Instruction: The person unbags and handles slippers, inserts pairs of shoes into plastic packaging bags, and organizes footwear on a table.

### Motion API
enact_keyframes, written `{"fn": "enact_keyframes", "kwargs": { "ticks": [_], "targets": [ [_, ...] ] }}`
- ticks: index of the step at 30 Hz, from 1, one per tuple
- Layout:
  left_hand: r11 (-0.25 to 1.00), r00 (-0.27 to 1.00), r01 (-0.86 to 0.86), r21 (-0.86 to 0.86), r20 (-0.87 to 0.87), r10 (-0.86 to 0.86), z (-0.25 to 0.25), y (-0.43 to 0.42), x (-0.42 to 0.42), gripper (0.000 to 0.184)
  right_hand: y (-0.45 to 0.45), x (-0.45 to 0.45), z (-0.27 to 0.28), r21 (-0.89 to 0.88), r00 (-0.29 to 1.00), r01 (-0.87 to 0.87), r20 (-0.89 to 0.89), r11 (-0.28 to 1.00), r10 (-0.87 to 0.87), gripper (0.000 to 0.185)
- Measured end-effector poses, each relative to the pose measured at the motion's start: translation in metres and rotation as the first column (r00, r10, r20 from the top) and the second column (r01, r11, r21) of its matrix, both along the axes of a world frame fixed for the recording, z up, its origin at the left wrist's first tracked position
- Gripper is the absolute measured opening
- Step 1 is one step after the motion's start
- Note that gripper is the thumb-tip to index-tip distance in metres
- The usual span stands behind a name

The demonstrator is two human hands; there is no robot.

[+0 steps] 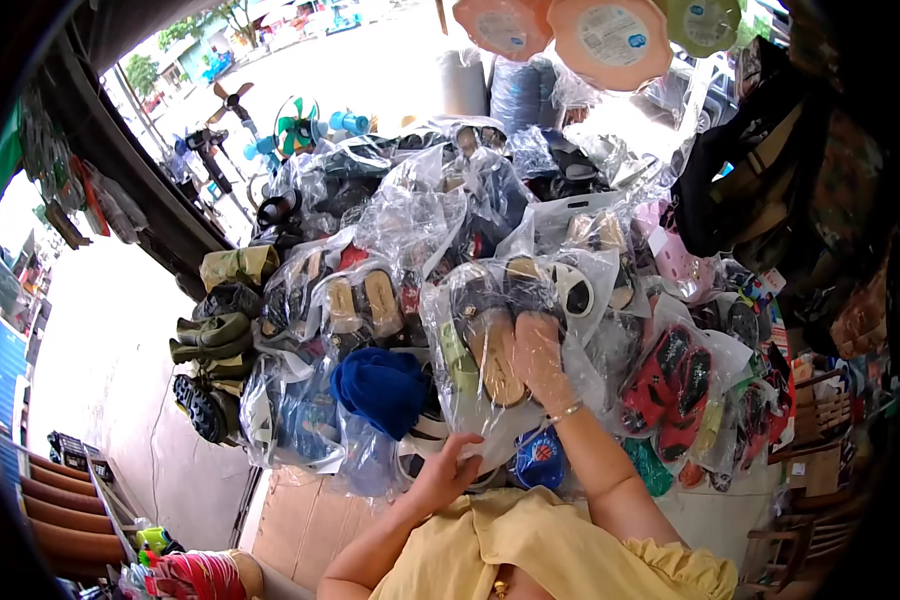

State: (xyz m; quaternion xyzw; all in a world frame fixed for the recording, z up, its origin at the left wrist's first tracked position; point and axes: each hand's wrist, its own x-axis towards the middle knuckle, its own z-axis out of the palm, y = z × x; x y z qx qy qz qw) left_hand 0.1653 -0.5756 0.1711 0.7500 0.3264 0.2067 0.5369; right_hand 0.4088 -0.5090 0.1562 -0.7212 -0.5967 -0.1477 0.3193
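A clear plastic bag (448,345) holds a pair of sandals with dark straps and tan soles (495,360). My right hand (538,365) reaches inside this bag, over one of the sandals; its fingertips are hidden under the strap area. At the bag's lower edge, my left hand (448,472) has its fingers closed on the plastic. Just left of the bag lies a blue cloth cap (382,390). A blue item with a round emblem (539,458) sits below my right hand.
Bagged footwear is piled all around, with red shoes (667,385) at the right and green shoes (213,332) at the left. Plates (610,42) hang overhead. Dark bags (770,170) hang at the upper right. Rolls (460,85) stand behind the pile.
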Motion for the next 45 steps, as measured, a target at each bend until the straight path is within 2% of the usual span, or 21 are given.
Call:
{"fn": "enact_keyframes", "kwargs": {
  "ticks": [2,3,4,5,6,7,8,10,11,12,13,15,17,20,24,30,36,39,41,44,45],
  "targets": [
    [0.998,0.997,-0.058,-0.008,-0.055,0.057,-0.014,0.007,0.0,0.028,0.016,-0.001,-0.012,-0.184,0.994,0.028,-0.095,0.983,-0.046,0.025],
    [0.976,0.988,-0.146,-0.162,-0.074,0.135,-0.025,0.017,0.0,0.028,0.035,0.008,-0.064,-0.264,0.997,-0.045,-0.072,0.963,0.027,0.029],
    [0.921,0.972,-0.232,-0.313,-0.106,0.209,-0.029,0.026,0.001,0.027,0.033,0.006,-0.066,-0.279,0.997,-0.053,-0.074,0.959,0.034,0.029],
    [0.969,0.979,-0.186,-0.162,-0.117,0.168,-0.02,0.031,0.0,0.027,0.033,0.003,-0.063,-0.304,0.994,-0.032,-0.108,0.952,-0.001,0.03],
    [0.968,0.978,-0.191,-0.162,-0.114,0.174,-0.015,0.035,0.001,0.027,0.038,0.003,-0.054,-0.318,0.99,-0.009,-0.137,0.948,-0.036,0.031],
    [0.971,0.98,-0.187,-0.147,-0.102,0.173,-0.01,0.034,0.0,0.028,0.037,0.003,-0.038,-0.515,0.982,-0.092,-0.189,0.852,-0.009,0.03],
    [0.974,0.981,-0.181,-0.136,-0.091,0.17,-0.01,0.031,-0.002,0.029,0.029,0.003,-0.051,-0.524,0.982,-0.094,-0.19,0.846,-0.009,0.03],
    [0.985,0.98,-0.175,-0.016,-0.096,0.172,-0.031,0.033,-0.004,0.033,0.007,0.0,-0.064,-0.165,0.941,-0.181,0.258,0.97,0.22,0.044],
    [0.958,0.958,-0.225,-0.175,0.138,0.25,-0.04,0.033,-0.002,0.035,-0.009,-0.009,-0.061,-0.122,0.982,-0.167,-0.105,0.978,0.154,0.054],
    [0.91,0.869,-0.237,-0.339,0.344,0.355,-0.046,0.03,-0.002,0.037,-0.027,-0.014,-0.049,-0.136,0.981,-0.171,-0.111,0.976,0.157,0.054],
    [0.896,0.893,-0.223,-0.385,0.288,0.346,-0.043,0.034,-0.007,0.041,-0.047,-0.017,-0.042,-0.097,0.967,-0.229,-0.135,0.969,0.216,0.048],
    [0.874,0.931,-0.229,-0.429,0.166,0.326,-0.042,0.037,-0.011,0.024,-0.079,-0.013,-0.017,-0.074,0.945,-0.294,-0.174,0.953,0.278,0.042],
    [0.857,0.944,-0.23,-0.461,0.107,0.311,-0.043,0.038,-0.013,0.018,-0.105,0.003,0.012,-0.202,0.825,-0.562,-0.203,0.802,0.527,0.027],
    [0.887,0.967,-0.21,-0.411,0.049,0.252,-0.043,0.039,-0.009,0.02,-0.121,0.013,0.03,-0.267,0.767,-0.619,-0.409,0.738,0.495,0.017],
    [0.845,0.951,-0.188,-0.5,0.122,0.284,-0.037,0.04,-0.003,0.02,-0.101,-0.026,0.033,-0.025,0.785,-0.619,-0.052,0.785,0.617,0.022],
    [0.877,0.941,-0.225,-0.425,0.14,0.309,-0.041,0.043,-0.015,0.021,-0.062,-0.074,0.005,0.011,0.761,-0.649,-0.011,0.761,0.649,0.017],
    [0.865,0.935,-0.264,-0.427,0.109,0.339,-0.037,0.043,-0.017,0.023,-0.059,-0.073,0.002,0.033,0.744,-0.649,0.237,0.76,0.625,0.01],
    [0.862,0.94,-0.25,-0.442,0.101,0.325,-0.037,0.044,-0.015,0.025,-0.059,-0.062,0.0,0.095,0.731,-0.669,0.261,0.737,0.63,0.011],
    [0.836,0.911,-0.315,-0.45,0.105,0.4,-0.035,0.049,-0.02,0.025,-0.063,-0.039,-0.004,0.046,0.753,-0.596,0.379,0.802,0.538,0.011],
    [0.806,0.888,-0.352,-0.475,0.103,0.448,-0.033,0.061,-0.031,0.023,-0.078,0.006,0.0,0.003,0.791,-0.538,0.347,0.843,0.504,0.012],
    [0.858,0.931,-0.305,-0.413,0.059,0.359,-0.035,0.06,-0.032,0.023,-0.085,0.017,0.0,0.002,0.791,-0.538,0.347,0.843,0.504,0.012]
  ]
}}
